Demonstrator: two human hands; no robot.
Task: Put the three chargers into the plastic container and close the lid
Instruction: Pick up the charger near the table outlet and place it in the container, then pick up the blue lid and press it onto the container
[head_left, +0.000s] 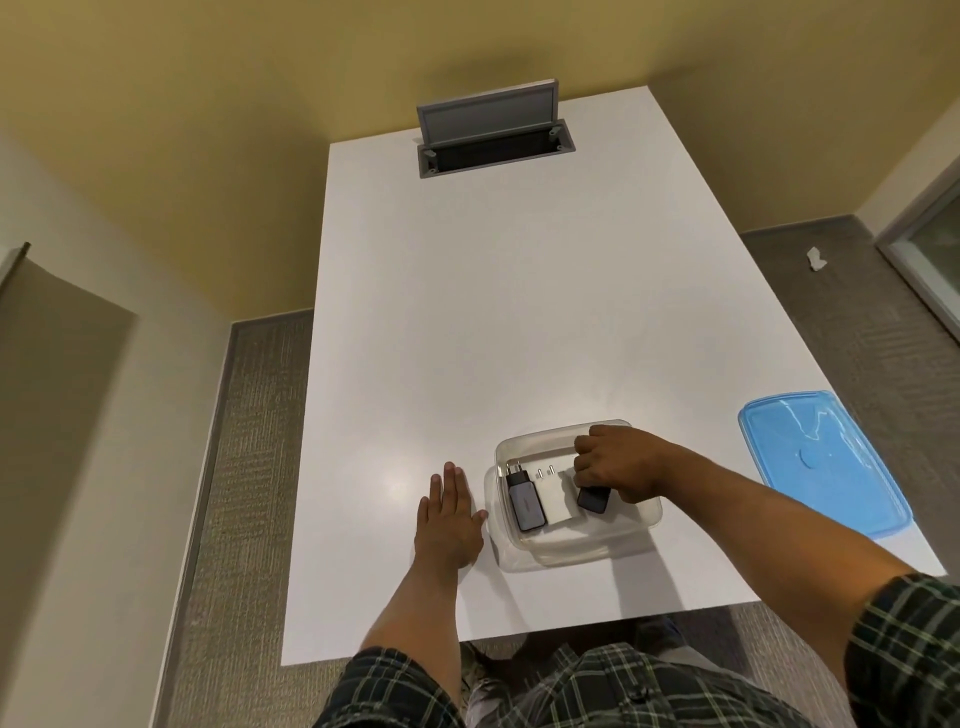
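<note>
Left hand (448, 519): lies flat, palm down, on the white table (467, 312) near the table's near edge, fingers straight and released, grasping nothing. Its thumb tip sits just beside the left wall of the plastic container (524, 558).

Plastic container: clear, rectangular, open-topped, standing on the table close to the near edge, right of centre. Three chargers lie side by side on its floor.

Grey charger (525, 500): leftmost in the container, lying flat, dark plug prongs pointing toward the table's far edge.

White charger (557, 496): in the middle, touching or just beside the grey one, two metal prongs pointing the same way.

Black charger (594, 500): rightmost in the container, its far end covered by the right hand (621, 462).

Right hand: reaches in over the container's right side, fingers curled down and clenched around the black charger's upper part. Whether the charger rests on the container floor cannot be told.

Blue lid (823, 462): lies flat on the table at the right edge, well apart from the container, which stands uncovered.

Far end of table: a grey cable hatch (491, 111) with its flap standing open.
</note>
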